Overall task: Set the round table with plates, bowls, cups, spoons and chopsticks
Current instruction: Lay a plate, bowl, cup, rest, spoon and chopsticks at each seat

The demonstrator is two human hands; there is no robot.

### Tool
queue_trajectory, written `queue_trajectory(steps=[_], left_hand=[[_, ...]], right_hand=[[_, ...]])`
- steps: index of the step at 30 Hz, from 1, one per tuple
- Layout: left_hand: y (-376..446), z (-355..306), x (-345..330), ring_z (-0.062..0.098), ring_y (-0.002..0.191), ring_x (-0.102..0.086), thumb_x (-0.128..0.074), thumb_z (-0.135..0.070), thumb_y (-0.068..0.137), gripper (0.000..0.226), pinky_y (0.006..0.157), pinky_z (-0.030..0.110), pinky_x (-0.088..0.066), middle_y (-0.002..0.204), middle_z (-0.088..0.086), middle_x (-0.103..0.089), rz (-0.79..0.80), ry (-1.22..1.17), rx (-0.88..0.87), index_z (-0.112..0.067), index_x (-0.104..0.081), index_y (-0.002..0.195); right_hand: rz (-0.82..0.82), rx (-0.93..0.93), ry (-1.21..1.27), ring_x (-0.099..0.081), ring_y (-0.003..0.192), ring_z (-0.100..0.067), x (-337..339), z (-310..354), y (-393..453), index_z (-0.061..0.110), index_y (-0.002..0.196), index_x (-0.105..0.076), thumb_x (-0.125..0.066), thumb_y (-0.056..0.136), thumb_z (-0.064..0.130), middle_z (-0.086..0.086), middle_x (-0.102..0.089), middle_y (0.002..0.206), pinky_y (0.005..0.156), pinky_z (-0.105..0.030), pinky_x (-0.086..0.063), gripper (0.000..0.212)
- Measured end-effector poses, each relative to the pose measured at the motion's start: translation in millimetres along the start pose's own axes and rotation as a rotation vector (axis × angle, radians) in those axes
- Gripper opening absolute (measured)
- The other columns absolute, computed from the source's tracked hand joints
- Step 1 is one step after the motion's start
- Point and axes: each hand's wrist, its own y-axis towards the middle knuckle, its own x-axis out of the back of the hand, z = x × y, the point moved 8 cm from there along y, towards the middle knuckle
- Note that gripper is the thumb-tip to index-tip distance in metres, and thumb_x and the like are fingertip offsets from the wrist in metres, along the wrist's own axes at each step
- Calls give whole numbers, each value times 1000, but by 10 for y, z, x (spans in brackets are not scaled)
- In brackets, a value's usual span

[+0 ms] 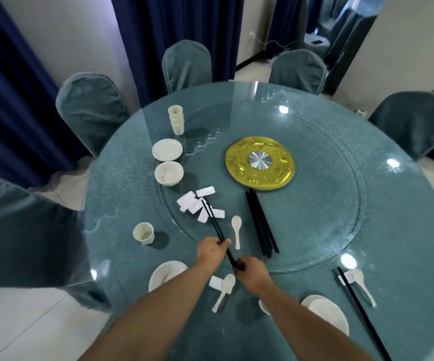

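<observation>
Both hands hold one pair of black chopsticks point(214, 222) above the near part of the round table point(366, 256): my left hand point(212, 250) grips the middle, my right hand point(249, 270) grips the near end. The tips point toward a heap of white chopstick rests point(197, 204). Below my hands lie a white rest point(216, 282) with a spoon point(223, 290) on it and a plate with a bowl point(166, 276). A cup point(143, 233) stands to the left. A bundle of black chopsticks point(261, 222) and a loose spoon point(236, 230) lie on the glass turntable.
On the turntable stand stacked cups point(176, 119), stacked plates point(167, 149), stacked bowls point(169, 173) and a gold centre disc point(260, 162). A laid setting at right has a plate point(326, 312), spoon point(364, 285) and chopsticks point(361, 311). Covered chairs point(91, 108) ring the table.
</observation>
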Motion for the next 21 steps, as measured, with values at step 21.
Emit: queue_trajectory(steps=[21], left_hand=[[-735,1240,-563,27,109,-64,-51,-9,96,24,90,33,-51,118,13,-66,208,627,-10,-5,-63,115]], right_hand=[[-37,-64,39,-56,68,-3,-319,-502,-528,27,75,-58,-65,87,47,13,-60,72,57,-17,-37,25]])
